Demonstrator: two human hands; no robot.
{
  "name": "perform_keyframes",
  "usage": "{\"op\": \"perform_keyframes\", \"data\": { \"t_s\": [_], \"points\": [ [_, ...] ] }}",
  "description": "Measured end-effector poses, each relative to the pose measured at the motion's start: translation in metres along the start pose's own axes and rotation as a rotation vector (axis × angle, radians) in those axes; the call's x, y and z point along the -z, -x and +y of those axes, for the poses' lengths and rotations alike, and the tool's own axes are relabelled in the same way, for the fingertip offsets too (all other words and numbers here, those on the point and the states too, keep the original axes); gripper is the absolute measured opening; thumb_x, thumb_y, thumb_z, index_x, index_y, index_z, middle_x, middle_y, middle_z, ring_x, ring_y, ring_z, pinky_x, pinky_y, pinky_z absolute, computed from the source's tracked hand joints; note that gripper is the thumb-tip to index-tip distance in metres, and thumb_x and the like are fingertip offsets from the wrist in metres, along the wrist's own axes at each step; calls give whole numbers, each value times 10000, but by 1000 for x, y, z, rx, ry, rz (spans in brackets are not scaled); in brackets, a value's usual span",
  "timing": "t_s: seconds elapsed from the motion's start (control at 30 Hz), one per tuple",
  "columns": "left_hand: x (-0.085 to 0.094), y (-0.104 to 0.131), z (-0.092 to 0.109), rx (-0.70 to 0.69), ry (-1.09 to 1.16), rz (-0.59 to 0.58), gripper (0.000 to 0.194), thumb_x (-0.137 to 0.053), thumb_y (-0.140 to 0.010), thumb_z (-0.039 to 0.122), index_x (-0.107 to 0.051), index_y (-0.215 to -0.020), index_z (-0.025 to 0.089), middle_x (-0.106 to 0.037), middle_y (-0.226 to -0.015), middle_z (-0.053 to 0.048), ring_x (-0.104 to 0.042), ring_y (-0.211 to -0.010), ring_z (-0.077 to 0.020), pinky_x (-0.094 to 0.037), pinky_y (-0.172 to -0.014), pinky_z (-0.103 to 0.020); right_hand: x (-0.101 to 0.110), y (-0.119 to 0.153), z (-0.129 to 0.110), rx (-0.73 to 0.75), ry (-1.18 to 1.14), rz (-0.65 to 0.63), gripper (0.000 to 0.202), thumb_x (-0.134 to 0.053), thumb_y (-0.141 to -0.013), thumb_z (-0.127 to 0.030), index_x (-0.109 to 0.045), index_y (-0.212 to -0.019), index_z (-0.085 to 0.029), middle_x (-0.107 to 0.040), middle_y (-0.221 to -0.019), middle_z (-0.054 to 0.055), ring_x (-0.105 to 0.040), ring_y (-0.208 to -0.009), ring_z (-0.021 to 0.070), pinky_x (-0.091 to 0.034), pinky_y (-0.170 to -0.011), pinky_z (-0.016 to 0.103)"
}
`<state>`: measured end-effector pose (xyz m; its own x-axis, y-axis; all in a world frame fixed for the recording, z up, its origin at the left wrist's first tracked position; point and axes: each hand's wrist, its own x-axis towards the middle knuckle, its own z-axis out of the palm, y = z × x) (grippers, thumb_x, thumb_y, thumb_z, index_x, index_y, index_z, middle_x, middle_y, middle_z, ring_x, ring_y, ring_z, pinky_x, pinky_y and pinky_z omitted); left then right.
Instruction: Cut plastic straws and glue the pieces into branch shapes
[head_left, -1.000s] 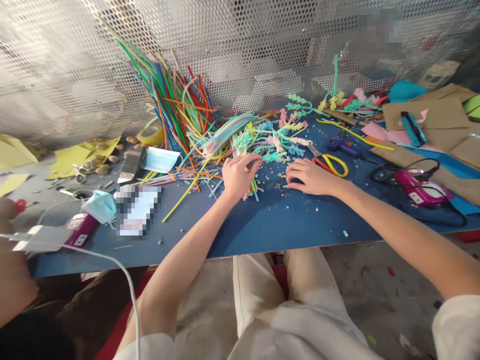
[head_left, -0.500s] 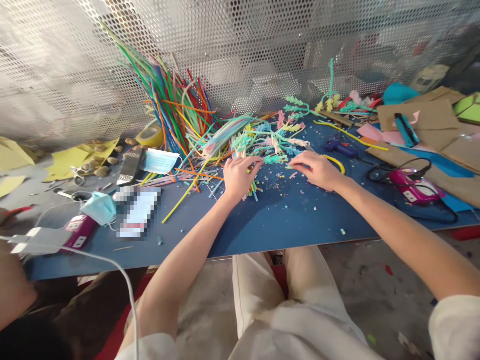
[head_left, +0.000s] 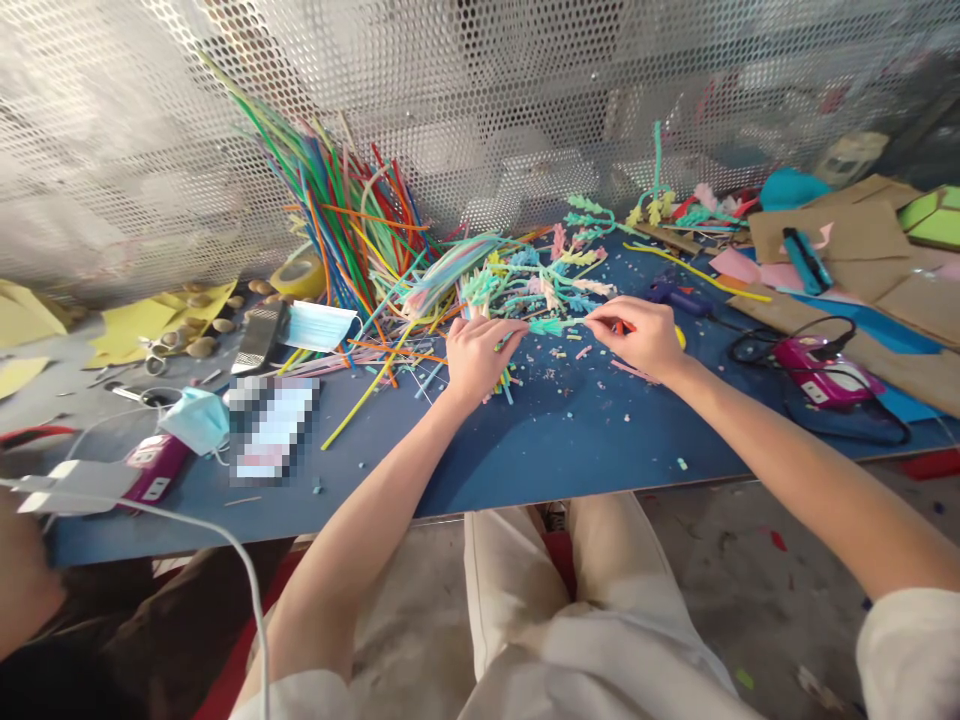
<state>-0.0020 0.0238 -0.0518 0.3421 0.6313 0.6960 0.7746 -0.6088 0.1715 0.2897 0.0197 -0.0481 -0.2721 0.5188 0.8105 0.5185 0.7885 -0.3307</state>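
Head view: both bare hands work near the middle of the blue desk (head_left: 555,450), nearer its back edge than the person's lap. Between them spans a fuzzy green piece (head_left: 546,327); the left hand (head_left: 480,360) pinches one end between thumb and fingers, and the right hand (head_left: 636,335) pinches the thin pale strand at the other. Scissors (head_left: 680,338) lie partly hidden behind the right hand. Just behind the piece is a pile of pastel sprigs (head_left: 525,283).

Toward the back edge, left of centre, a bundle of coloured stems (head_left: 334,215) leans on a perforated panel (head_left: 450,100); whether any container holds its base cannot be told. Pale shapes behind the panel are too blurred to identify as containers. A yellow tape roll (head_left: 301,276) sits left of the bundle.

At the desk's right end, cardboard sheets (head_left: 832,232) lie near a folded, box-like green shape (head_left: 934,217), its inside unclear. A purple glue gun (head_left: 679,296) lies between the right hand and a magenta power strip (head_left: 825,375).
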Motion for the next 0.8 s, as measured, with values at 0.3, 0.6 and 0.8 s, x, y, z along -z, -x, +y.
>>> {"op": "perform_keyframes", "data": {
  "t_s": [0.3,0.6,0.8],
  "points": [
    [-4,1,2,-51,0,56,185,-663,-1071,410,-826,-1063,323,-858,-965,23,-731,-822,-182,-431,-816,-380,-5,1,3,65,-25,-12,100,-709,-1016,-309,-799,-1003,-267,-808,-924,34,-750,-796,188,-638,-752,353],
    [3,0,8,-25,13,-3,228,-618,-1093,416,-828,-1079,331,-860,-989,14,-735,-849,-185,-437,-835,-384,-6,0,3,75,-56,-51,117,-695,-1028,-320,-804,-1028,-277,-800,-915,36,-758,-835,201,-642,-790,373],
    [6,0,11,29,4,-73,271,-578,-1101,462,-827,-1109,355,-859,-996,8,-738,-877,-205,-446,-871,-403,-5,1,3,16,-56,-101,146,-669,-1037,-330,-803,-1010,-277,-805,-949,49,-750,-841,210,-635,-800,394]
  ]
}}
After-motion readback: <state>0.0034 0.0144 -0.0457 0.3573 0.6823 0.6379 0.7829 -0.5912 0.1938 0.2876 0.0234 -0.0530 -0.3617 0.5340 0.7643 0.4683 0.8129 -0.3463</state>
